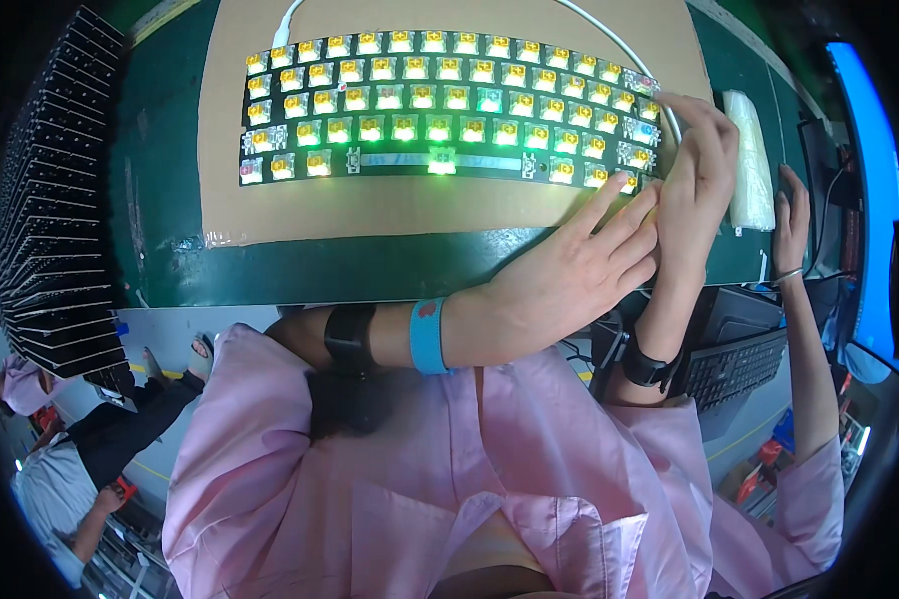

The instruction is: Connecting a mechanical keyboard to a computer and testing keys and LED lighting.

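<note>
A keyboard without keycaps [400, 161] lies on a brown cardboard sheet [320, 218], its yellow-topped switches exposed and glowing green around the middle. My left hand [579, 270] reaches across to the lower right corner, fingers extended, the index fingertip on or just over a bottom-row switch. Beside it, my right hand [704, 165] is at the right end, with its index finger bent toward the upper right corner. The fingers of my right hand are apart, and its thumb is hidden behind my left hand. Neither hand holds anything I can see. A white cable [282, 37] meets the keyboard's upper left edge.
A tall stack of black slotted panels [60, 190] stands left. Right of the cardboard are a pale wrapped bundle [749, 160], another person's hand [791, 220] and a bright monitor [864, 200]. A black keyboard [737, 367] sits below the green table's edge [270, 285].
</note>
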### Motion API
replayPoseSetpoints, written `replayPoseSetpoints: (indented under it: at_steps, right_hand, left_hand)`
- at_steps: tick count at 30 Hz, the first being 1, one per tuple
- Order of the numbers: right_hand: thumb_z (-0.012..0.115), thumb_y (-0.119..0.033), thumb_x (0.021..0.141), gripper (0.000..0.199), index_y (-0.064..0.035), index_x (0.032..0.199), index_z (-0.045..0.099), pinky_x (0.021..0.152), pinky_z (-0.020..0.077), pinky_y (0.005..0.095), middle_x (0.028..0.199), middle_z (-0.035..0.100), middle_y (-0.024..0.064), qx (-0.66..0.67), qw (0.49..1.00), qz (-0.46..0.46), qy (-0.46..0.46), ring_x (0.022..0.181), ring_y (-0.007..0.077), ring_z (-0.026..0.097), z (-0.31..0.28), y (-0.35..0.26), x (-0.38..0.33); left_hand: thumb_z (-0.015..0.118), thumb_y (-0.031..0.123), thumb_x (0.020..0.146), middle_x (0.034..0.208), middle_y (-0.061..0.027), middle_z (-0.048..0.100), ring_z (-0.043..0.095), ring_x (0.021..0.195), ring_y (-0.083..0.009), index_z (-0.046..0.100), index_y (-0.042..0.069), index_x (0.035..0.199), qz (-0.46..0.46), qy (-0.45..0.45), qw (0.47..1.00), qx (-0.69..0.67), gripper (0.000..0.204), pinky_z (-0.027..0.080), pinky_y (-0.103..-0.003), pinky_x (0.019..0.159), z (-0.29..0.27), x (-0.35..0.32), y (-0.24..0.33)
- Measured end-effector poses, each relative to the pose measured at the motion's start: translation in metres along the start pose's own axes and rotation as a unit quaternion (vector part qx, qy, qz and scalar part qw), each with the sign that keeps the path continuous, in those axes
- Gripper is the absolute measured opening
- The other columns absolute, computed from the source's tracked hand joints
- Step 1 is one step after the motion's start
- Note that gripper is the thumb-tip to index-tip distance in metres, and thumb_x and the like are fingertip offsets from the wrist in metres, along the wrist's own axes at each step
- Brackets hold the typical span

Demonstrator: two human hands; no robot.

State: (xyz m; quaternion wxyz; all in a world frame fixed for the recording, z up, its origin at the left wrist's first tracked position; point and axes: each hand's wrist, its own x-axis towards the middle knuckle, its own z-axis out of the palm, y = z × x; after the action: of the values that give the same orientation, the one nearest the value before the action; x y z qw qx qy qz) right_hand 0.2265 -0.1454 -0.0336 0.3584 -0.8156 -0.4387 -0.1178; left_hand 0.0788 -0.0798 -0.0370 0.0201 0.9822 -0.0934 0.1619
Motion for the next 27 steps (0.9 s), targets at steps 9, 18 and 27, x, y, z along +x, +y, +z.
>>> replayPoseSetpoints:
  at_steps: [9,18,27]
  right_hand:
    - [0.037,0.009,0.081,0.036,-0.0035,0.108,0.058,0.085,0.0422,0.0301,0.105,0.053,0.0113,0.07,0.991,0.005,0.111,0.099,0.0215,0.054,0.0015,-0.0009,0.0011]
    - [0.036,0.009,0.084,0.032,-0.0011,0.109,0.055,0.089,0.0435,0.0316,0.109,0.055,0.0115,0.102,0.99,0.026,0.094,0.102,0.0217,0.056,0.0036,0.0011,-0.0001]
    - [0.036,0.009,0.085,0.031,-0.0006,0.108,0.055,0.088,0.0444,0.0313,0.108,0.057,0.0117,0.116,0.989,0.032,0.091,0.102,0.0215,0.056,0.0049,0.002,-0.0005]
  left_hand:
    - [0.049,0.025,0.081,0.129,-0.0089,0.046,0.029,0.133,-0.0316,0.052,0.011,0.116,0.012,-0.009,1.0,-0.003,0.038,0.014,-0.054,0.11,-0.0018,-0.0007,-0.0001]
    - [0.048,0.025,0.081,0.127,-0.0083,0.046,0.028,0.133,-0.031,0.052,0.011,0.116,0.005,-0.003,1.0,-0.003,0.038,0.013,-0.054,0.11,-0.0009,0.0,0.0013]
    - [0.047,0.026,0.082,0.127,-0.0082,0.047,0.029,0.133,-0.0304,0.053,0.012,0.114,0.003,-0.003,1.0,0.007,0.036,0.013,-0.053,0.11,-0.0016,-0.0001,0.0013]
